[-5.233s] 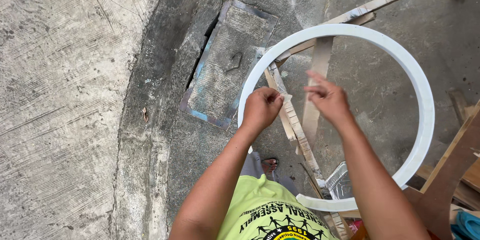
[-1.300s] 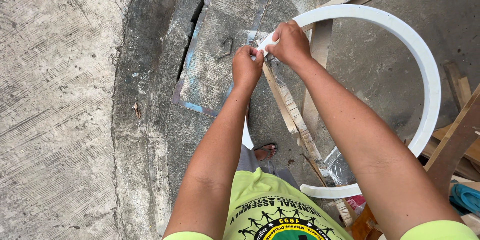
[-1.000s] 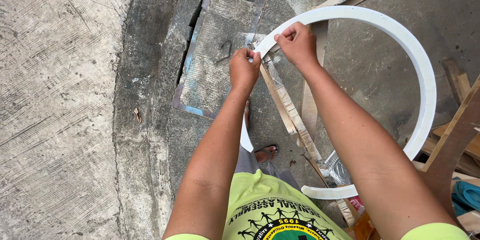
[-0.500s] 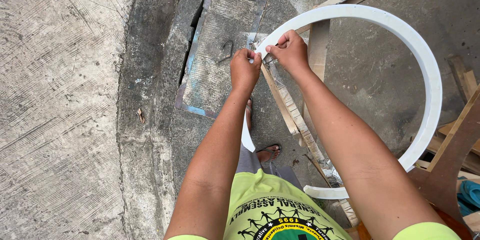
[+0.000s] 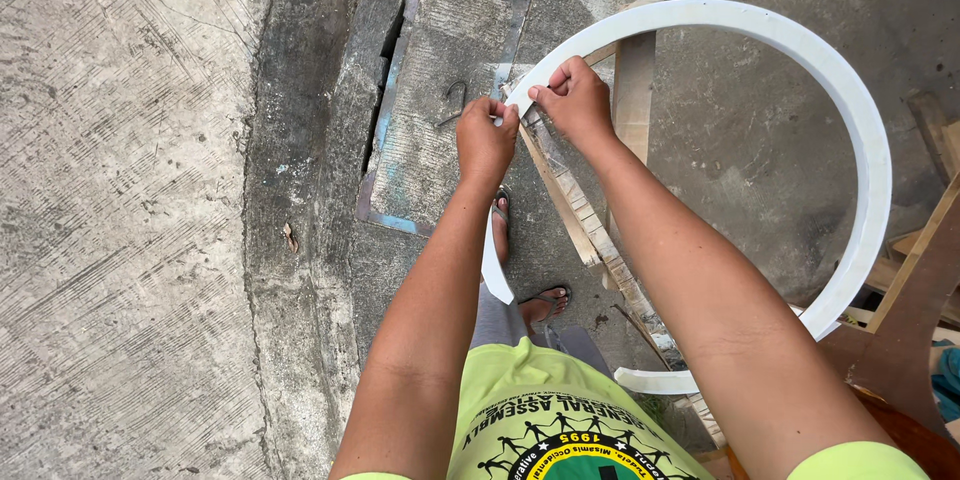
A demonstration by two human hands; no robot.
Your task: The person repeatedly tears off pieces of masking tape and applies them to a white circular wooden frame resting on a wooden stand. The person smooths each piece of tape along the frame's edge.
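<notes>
Up near the centre top of the frame, both hands met on the white ring (image 5: pixel 800 50), which stood held above the concrete ground and swept across the right half of the frame. Left hand (image 5: pixel 486 140) was closed in a pinch on the ring's edge, and right hand (image 5: pixel 572 100) pinched it just beside, knuckles nearly touching. Below them lay a wooden slat (image 5: pixel 585 230), and to the left a rectangular drain cover (image 5: pixel 445 90).

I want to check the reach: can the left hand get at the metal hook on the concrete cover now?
Probably yes. The left hand grips the white ring just right of the hook, and nothing lies between them.
</notes>
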